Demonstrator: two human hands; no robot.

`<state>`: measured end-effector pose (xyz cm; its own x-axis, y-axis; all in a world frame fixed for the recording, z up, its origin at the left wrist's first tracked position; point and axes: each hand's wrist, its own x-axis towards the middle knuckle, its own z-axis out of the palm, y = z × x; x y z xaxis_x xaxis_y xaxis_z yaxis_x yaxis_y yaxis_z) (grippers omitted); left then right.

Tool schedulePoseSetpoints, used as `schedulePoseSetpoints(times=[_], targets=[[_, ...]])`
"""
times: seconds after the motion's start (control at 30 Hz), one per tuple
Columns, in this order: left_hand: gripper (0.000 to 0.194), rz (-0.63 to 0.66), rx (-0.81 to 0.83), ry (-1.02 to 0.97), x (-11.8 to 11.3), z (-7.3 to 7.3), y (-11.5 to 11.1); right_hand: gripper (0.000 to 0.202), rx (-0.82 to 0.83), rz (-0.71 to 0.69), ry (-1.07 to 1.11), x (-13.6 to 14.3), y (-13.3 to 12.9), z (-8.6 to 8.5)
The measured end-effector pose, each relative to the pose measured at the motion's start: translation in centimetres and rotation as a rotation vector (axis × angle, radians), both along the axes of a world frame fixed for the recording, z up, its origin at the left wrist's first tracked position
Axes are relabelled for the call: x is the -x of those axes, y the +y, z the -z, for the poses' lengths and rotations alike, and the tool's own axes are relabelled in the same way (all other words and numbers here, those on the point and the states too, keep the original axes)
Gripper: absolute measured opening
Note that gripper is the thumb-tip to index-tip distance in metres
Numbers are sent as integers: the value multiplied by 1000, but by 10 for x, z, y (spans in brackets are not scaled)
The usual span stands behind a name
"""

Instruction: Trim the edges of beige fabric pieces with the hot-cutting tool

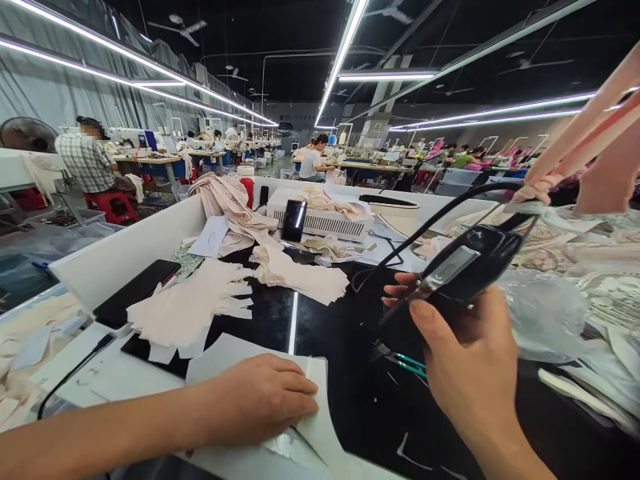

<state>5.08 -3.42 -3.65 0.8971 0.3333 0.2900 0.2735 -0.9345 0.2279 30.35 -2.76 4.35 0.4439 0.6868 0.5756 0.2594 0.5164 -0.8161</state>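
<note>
My right hand (pixel 465 353) grips a black corded hand tool (pixel 480 257) with a metal plate on its side, raised above the black work surface. Pale pink cloth strips (pixel 565 153) are knotted at the tool's upper end. Flat on a white sheet (pixel 225 353) lies my left hand (pixel 265 397), palm down, its fingers close to the sheet's right edge. Under the tool, on the dark surface, are teal-handled snips (pixel 407 363), partly hidden. Beyond my left hand is a fanned stack of cream fabric pieces (pixel 187 303), with another cream stack (pixel 300 273) behind it.
A phone (pixel 294 220) leans against a white vented box (pixel 320 223) at the back. Another dark phone-like device (pixel 136 293) lies left. White low walls (pixel 135 247) border the table. Lace and plastic (pixel 545 313) are heaped right. People sit at sewing stations beyond.
</note>
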Motion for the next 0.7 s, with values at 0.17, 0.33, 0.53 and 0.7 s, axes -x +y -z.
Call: schedulePoseSetpoints(times=[0.17,0.33,0.53,0.7], targets=[[17,-247,151,-18,-15,-13,7,43,-16,-20,-4,19,8,3],[15,-476,194,85,-37,-20,18,40,-42,-65,-16,29,9,12],[10,-507,398,55,-40,-19,18,30,-60,-185,80,39,10,20],[12,-513,472,-14,-38,-13,18,27,-81,-253,163,44,14,23]])
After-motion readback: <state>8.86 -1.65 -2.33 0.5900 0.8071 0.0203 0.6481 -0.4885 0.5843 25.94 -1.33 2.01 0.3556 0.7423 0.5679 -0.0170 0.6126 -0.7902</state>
